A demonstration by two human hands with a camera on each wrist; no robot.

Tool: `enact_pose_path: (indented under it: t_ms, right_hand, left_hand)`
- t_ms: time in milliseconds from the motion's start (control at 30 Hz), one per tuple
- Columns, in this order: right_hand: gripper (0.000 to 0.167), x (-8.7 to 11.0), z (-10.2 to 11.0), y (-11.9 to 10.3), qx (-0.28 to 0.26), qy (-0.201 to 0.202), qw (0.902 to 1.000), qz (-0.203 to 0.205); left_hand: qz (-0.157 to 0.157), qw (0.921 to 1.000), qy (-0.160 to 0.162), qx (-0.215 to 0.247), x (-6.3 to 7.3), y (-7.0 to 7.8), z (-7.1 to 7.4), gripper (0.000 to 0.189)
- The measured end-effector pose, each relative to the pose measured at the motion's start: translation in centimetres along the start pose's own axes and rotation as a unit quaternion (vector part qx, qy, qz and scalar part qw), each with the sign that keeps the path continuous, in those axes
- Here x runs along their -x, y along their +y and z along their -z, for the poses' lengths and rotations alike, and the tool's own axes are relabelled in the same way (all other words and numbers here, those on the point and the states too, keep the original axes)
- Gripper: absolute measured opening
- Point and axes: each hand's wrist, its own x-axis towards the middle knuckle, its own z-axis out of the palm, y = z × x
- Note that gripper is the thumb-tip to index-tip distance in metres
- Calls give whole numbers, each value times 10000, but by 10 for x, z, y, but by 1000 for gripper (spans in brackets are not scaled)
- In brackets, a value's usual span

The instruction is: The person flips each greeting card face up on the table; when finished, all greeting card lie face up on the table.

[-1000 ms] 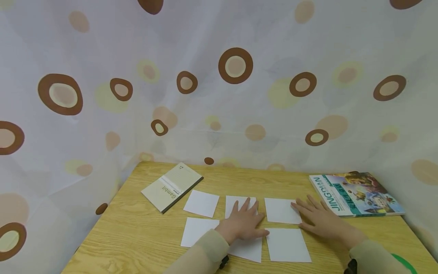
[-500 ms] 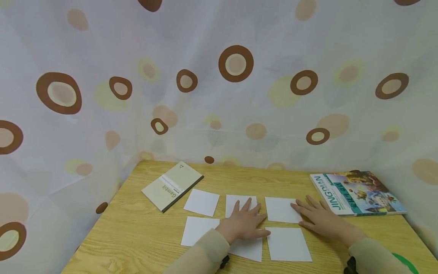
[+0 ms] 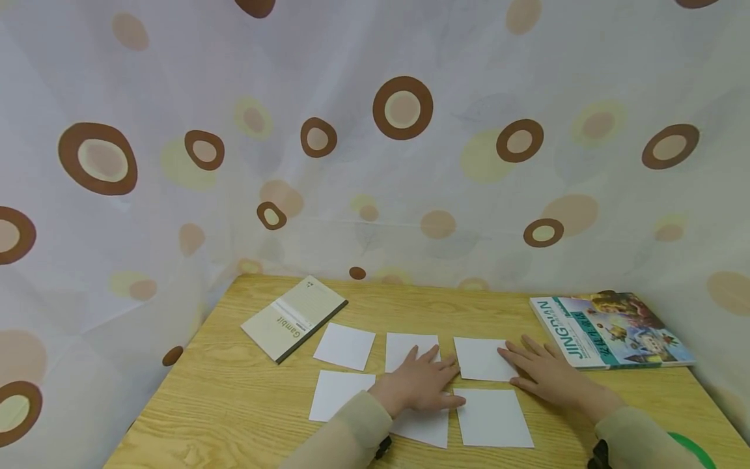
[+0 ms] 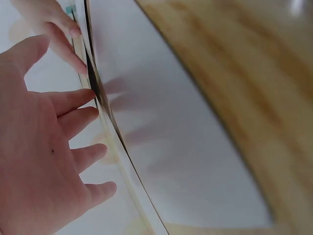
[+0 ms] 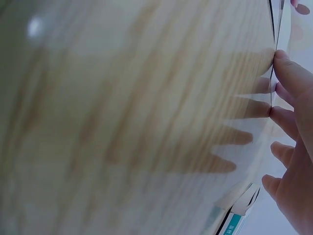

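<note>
White square sheets of paper lie in two rows on the wooden table (image 3: 193,384). Spread out over the middle column is my left hand (image 3: 417,384), partly covering the back middle sheet (image 3: 404,348) and the front middle sheet (image 3: 424,428). Its thumb reaches the edge of the front right sheet (image 3: 495,420). In the left wrist view, the fingers of the left hand (image 4: 54,156) extend beside a sheet (image 4: 161,132). My right hand (image 3: 553,378) has its fingertips at the right edge of the back right sheet (image 3: 483,359). The right wrist view shows the right hand (image 5: 296,132) with fingertips near the tabletop.
A beige notebook (image 3: 293,319) lies at the back left. At the back right is a thick colourful book (image 3: 615,332), close beyond the right hand. A green curved object (image 3: 694,449) shows partly by the right sleeve. A dotted curtain (image 3: 351,163) hangs behind the table.
The fingers of my left hand have shifted slightly to the right and nearer, showing more of the back middle sheet. The right hand and the sheets have barely moved.
</note>
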Motion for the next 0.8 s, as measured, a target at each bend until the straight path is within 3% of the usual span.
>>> enact_pose_path:
  t_ms: [467, 800]
  right_hand:
    - [64, -4, -2, -1, 170, -109, 9998, -62]
    - [61, -4, 1, -3, 87, -150, 9998, -36]
  left_hand:
    - [-228, 9992, -231, 249, -1, -4, -4, 61]
    - [-341, 9994, -1, 76, 2, -5, -1, 63]
